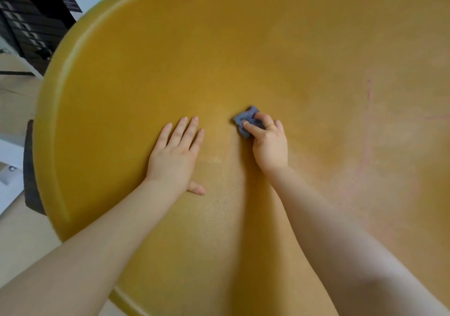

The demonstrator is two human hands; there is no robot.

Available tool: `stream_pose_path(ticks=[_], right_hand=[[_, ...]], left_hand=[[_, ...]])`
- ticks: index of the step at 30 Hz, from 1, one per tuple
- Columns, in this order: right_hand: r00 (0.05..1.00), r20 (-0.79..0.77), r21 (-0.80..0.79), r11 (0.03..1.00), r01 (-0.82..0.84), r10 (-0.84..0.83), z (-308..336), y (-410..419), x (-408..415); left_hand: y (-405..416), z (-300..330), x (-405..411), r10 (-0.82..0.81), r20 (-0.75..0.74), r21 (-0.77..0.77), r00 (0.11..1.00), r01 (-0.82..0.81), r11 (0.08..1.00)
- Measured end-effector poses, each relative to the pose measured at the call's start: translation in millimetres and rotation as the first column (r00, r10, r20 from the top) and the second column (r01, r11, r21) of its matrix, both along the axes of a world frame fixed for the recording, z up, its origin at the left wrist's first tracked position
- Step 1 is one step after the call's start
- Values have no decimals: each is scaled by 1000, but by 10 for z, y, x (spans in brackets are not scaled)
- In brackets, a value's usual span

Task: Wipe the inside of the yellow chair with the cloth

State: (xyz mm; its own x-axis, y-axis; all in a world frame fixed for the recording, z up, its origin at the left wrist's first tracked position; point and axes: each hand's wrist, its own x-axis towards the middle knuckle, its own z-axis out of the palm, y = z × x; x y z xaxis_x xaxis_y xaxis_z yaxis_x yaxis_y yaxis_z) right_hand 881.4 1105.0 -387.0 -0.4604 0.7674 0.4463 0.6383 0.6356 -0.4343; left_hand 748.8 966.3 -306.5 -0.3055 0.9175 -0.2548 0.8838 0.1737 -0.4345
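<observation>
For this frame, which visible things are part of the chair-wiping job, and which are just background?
Part of the job:
- large yellow moulded plastic chair
- small crumpled blue cloth, pinched in the right hand
- left hand, flat on the chair, fingers spread

Background:
- stacked black boxes, upper left
- dark object behind the chair's left rim
- pale floor

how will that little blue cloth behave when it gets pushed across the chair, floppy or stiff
Probably floppy: the cloth sits crumpled and folded under the right hand, with no flat edge. It looks light, since the fingers alone pin it. It may bunch rather than slide flat on the yellow chair.
</observation>
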Motion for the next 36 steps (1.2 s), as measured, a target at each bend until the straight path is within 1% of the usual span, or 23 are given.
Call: stream_pose_path(ticks=[2, 4, 8, 11, 12, 13, 15, 17, 21, 22, 24, 28, 30, 32, 34, 36], right_hand=[[1000, 7, -39, 999, 19, -19, -25, -126, -5], [999, 21, -47, 998, -31, 32, -62, -339, 62], [968, 36, -91, 965, -245, 249, -118, -921, 326], [921, 90, -82, 925, -371, 378, -126, -953, 396], [920, 104, -69, 926, -372, 377, -119, -831, 370], [935, 104, -59, 940, -336, 340, -107, -679, 326], [981, 62, -39, 983, -181, 183, -71, -341, 203], [998, 35, -60, 996, -59, 61, -40, -96, 99], [998, 12, -80, 995, 62, -61, -49, -134, -24], [998, 2, -97, 993, 66, -66, -52, -224, -52], [1000, 15, -148, 989, 25, -23, -45, -499, -79], [987, 41, -204, 968, -145, 157, -41, -1224, -10], [968, 79, -182, 958, -223, 240, -55, -1381, 54], [944, 135, -95, 952, -291, 302, -52, -1268, 98], [937, 185, -31, 955, -296, 296, -63, -1024, 114], [960, 216, 14, 983, -185, 178, -48, -720, 116]], left_hand=[[4, 2, 11, -1, 9, 3, 1000, 1, 1000], [6, 1, 26, 9, 16, 8, 1000, -9, 1000], [0, 25, 54, 13, 39, 12, 999, -13, 1000], [-4, 21, 51, 7, 30, 8, 1000, -7, 1000], [-1, 15, 45, 2, 27, 9, 1000, -2, 1000], [1, 9, 38, -2, 27, 11, 1000, 1, 1000], [2, -11, 21, -6, 20, 12, 1000, 5, 1000], [9, -39, 7, -7, 11, 10, 1000, 7, 1000], [23, -46, 11, -5, 25, 9, 1000, 5, 1000], [24, -39, 17, -3, 34, 12, 999, 3, 1000], [16, -9, 41, 1, 55, 14, 998, -2, 1000], [-39, 105, 78, 8, 79, -16, 997, -7, 1000], [-107, 163, 68, 3, 65, -33, 998, -1, 999], [-199, 191, 73, -12, 45, -52, 999, 15, 999], [-297, 161, 97, -14, 45, -69, 999, 17, 997], [-374, 87, 121, -1, 55, -91, 998, 6, 996]])
